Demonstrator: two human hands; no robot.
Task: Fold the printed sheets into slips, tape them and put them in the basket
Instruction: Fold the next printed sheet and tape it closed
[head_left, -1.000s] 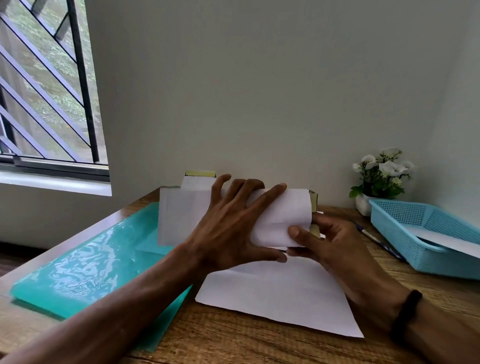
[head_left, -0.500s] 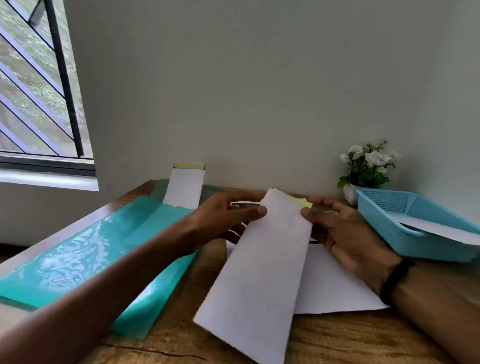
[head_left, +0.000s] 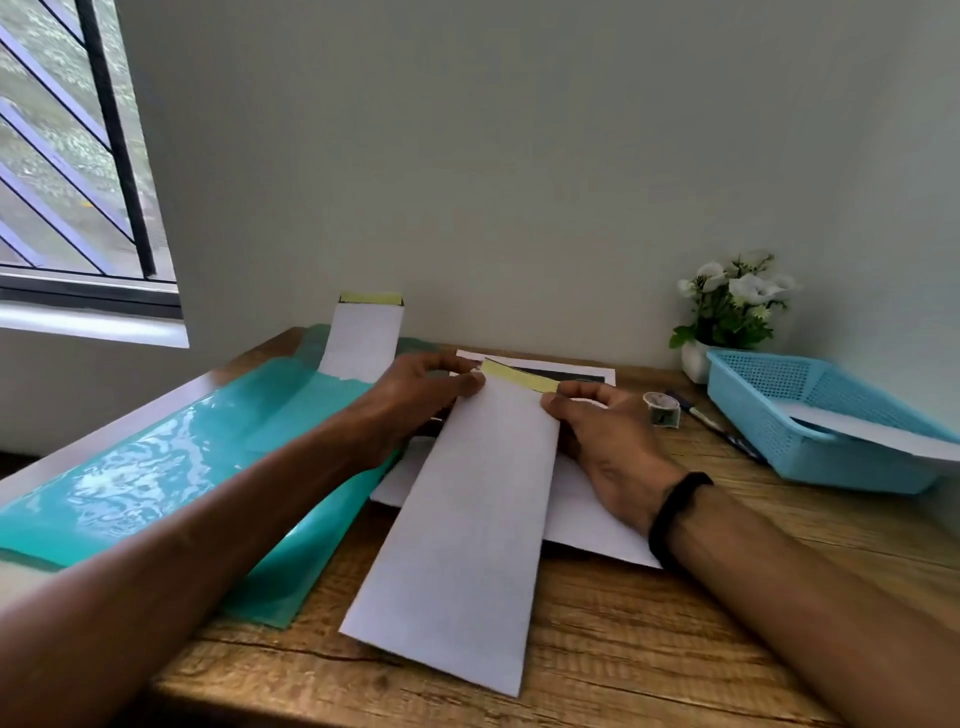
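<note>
A long white folded slip (head_left: 467, 525) lies lengthwise on the wooden desk, a yellow band showing at its far end. My left hand (head_left: 415, 400) pinches the far left corner of that slip, and my right hand (head_left: 608, 441) pinches the far right corner. Under it lies a flat white sheet (head_left: 582, 519), and a printed sheet with a dark image (head_left: 566, 371) lies behind. Another folded slip (head_left: 363, 338) leans on the wall at the back. A small tape roll (head_left: 662, 409) stands right of my right hand. The blue basket (head_left: 810, 457) at far right holds a white slip (head_left: 872, 428).
A glossy teal plastic folder (head_left: 171, 467) covers the desk's left side under my left forearm. A pen (head_left: 717, 426) lies between tape and basket. A white pot of flowers (head_left: 727, 312) stands by the wall. A barred window (head_left: 72, 156) is at upper left.
The slip, first held crosswise near the wall, was turned lengthwise and laid down on the desk. Both hands slid to its far corners. The tape roll came into view.
</note>
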